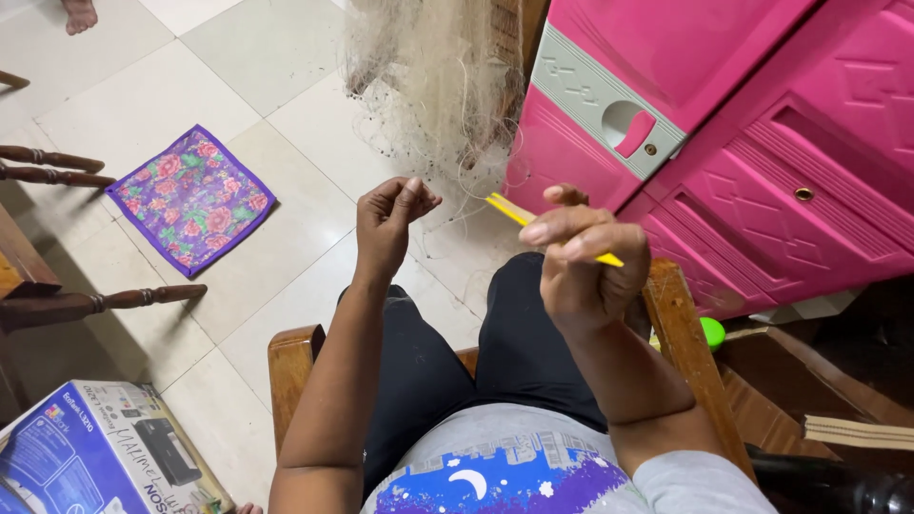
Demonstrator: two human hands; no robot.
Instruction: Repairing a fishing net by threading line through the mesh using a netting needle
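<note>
A pale fishing net (433, 81) hangs in a bundle in front of me, its thin strands trailing down toward my hands. My left hand (390, 224) is raised with the fingertips pinched together on a fine strand of the net. My right hand (586, 262) is closed around a flat yellow netting needle (509, 211), whose tip points left toward the net. I sit on a wooden chair (681, 333), with my dark-trousered legs between the hands.
A pink plastic cabinet (743, 133) stands close on the right. A purple floral cloth (193, 198) lies on the tiled floor at left, beside dark wooden furniture legs (105, 303). A printed cardboard box (95, 447) sits bottom left. Someone's bare foot (80, 14) shows top left.
</note>
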